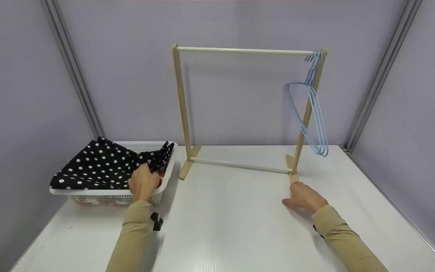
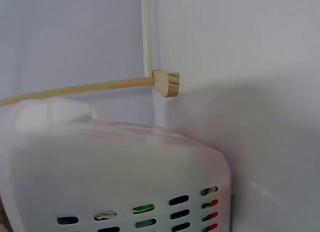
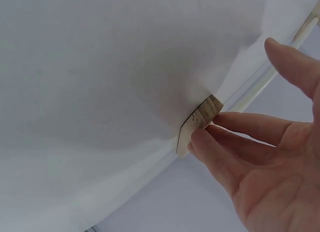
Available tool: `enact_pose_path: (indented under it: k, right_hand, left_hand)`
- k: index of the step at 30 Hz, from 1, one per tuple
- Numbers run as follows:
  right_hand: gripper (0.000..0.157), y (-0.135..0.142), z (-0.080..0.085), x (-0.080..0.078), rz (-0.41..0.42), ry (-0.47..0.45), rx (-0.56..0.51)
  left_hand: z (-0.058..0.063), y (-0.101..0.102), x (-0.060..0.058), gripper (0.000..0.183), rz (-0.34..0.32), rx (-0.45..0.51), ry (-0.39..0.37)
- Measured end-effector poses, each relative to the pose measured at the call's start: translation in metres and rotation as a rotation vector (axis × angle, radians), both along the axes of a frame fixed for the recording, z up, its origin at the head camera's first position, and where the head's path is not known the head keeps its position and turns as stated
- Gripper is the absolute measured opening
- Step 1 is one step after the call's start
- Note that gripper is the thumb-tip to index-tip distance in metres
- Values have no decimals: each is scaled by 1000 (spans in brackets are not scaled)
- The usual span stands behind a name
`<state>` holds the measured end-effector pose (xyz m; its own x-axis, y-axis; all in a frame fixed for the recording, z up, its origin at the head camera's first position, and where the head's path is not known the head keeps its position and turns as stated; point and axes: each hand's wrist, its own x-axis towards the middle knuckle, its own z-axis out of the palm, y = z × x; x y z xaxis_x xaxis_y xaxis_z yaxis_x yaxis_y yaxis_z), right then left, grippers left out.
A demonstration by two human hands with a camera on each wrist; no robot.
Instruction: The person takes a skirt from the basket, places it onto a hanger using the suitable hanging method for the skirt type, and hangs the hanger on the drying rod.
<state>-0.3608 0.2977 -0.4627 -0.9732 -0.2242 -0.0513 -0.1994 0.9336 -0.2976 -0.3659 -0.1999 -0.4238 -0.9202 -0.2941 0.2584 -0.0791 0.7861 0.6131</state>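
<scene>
A white plastic basket (image 1: 106, 192) on the left holds a black cloth with white dots (image 1: 100, 162). My left hand (image 1: 144, 183) is over the basket's near right corner, at the cloth; its fingertips are hidden there, and I cannot tell whether they grip anything. In the left wrist view, the basket's slotted side (image 2: 125, 177) shows red and green bits through the holes. My right hand (image 1: 303, 197) touches the front end of the rack's right wooden foot (image 3: 200, 117) with extended fingers (image 3: 250, 127), while the thumb (image 3: 290, 62) stands apart.
The wooden rack has a white top rail (image 1: 240, 50) and a white lower bar (image 1: 240, 165). Several light blue hangers (image 1: 317, 124) hang at the rail's right end. Grey walls (image 1: 255, 105) enclose the white table (image 1: 221, 219) at the back and sides.
</scene>
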Motion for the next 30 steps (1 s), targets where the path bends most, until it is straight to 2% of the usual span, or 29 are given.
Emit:
enact_pose_path:
  k: [3,5,9,15,22,30]
  right_hand:
    - [33,-1,0,-1,-7,-2,3]
    - [34,-2,-1,0,-11,-6,-1]
    - [34,-4,-3,1,-14,-14,-8]
    - [33,-6,-4,0,12,1,-2]
    - [36,-6,-2,-2,31,-15,35]
    - [37,-4,-1,-2,22,-28,21]
  left_hand:
    - [-4,0,-2,47,5,5,64]
    - [-6,1,-3,49,4,18,105]
    - [-7,2,-5,41,-10,66,229]
    - [-3,9,-8,30,-28,112,497]
    - [10,28,-6,30,-90,57,739]
    - [31,65,-3,34,-182,-66,896]
